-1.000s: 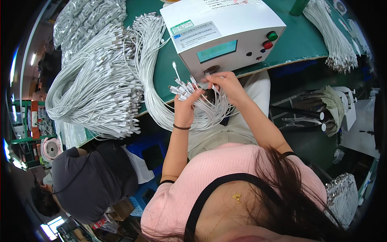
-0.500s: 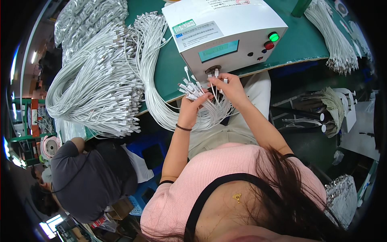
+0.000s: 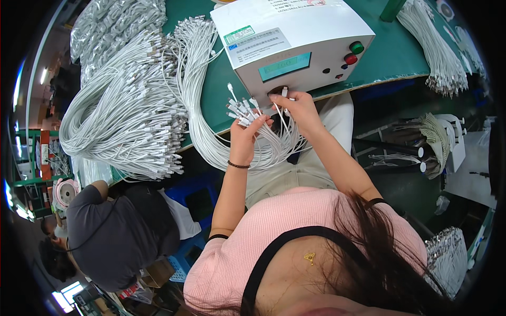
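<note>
My left hand (image 3: 245, 138) is closed around a bunch of white USB cables (image 3: 242, 111), their plugs fanning out past the fingers. Close to its right, my right hand (image 3: 300, 112) pinches a white cable plug (image 3: 285, 92) at the round socket on the front of a white box-shaped tester (image 3: 316, 79). The fingers partly cover the socket, so how far the plug sits in it cannot be told. The cable lengths loop below both hands over my lap. On the tester, a green button (image 3: 357, 48) is unlit above a red one, beside a lit display (image 3: 284, 67).
A large heap of white cables (image 3: 126, 105) lies on the green table (image 3: 216, 100) at the left, with bagged cables (image 3: 118, 26) behind. Another cable bundle (image 3: 429, 47) hangs over the edge at the far right. A co-worker (image 3: 121, 237) sits at the lower left.
The green button on the tester has gone from lit to dark, and the display's reading differs. My right fingers have moved slightly left over the socket; my left hand has shifted slightly left with its bunch.
</note>
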The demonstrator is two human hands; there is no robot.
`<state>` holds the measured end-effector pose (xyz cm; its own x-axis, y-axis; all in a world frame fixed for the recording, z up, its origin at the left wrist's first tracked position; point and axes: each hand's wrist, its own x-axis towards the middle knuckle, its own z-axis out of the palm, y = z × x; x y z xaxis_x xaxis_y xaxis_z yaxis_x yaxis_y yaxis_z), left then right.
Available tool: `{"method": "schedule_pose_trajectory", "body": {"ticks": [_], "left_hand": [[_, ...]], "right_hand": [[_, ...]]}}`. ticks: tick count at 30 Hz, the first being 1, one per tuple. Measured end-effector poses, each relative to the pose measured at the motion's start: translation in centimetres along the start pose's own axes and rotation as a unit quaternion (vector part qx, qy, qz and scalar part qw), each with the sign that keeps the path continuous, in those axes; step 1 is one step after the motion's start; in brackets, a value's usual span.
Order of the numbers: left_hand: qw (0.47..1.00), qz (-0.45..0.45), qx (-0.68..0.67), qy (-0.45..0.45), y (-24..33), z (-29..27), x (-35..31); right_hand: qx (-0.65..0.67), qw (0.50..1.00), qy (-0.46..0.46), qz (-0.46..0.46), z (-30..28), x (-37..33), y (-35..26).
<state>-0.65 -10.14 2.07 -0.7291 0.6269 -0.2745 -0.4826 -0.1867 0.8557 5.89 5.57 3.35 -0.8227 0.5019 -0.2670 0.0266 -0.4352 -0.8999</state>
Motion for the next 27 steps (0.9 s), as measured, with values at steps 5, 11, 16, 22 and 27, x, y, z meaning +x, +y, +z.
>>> {"method": "schedule_pose_trajectory", "body": {"ticks": [5,11,16,22,27], "left_hand": [[0.998,-0.015,0.046,-0.039,-0.8,-0.1,-0.1],[0.994,-0.063,0.091,-0.004,-1.1,-0.7,0.0],[0.997,-0.035,0.069,-0.008,-0.6,-0.9,-0.3],[0.990,0.042,0.133,0.012,0.3,-1.0,0.2],[0.979,0.042,0.199,0.003,1.1,-1.1,0.3]], "right_hand": [[-0.127,0.987,-0.090,0.035,-0.5,-0.7,-1.3],[-0.129,0.988,-0.067,-0.048,-1.4,-0.2,1.4],[-0.062,0.996,-0.050,-0.046,-1.0,-0.3,1.7],[-0.016,0.998,-0.055,0.006,-1.0,0.3,0.6],[-0.072,0.996,-0.062,0.001,-1.5,0.8,0.5]]}}
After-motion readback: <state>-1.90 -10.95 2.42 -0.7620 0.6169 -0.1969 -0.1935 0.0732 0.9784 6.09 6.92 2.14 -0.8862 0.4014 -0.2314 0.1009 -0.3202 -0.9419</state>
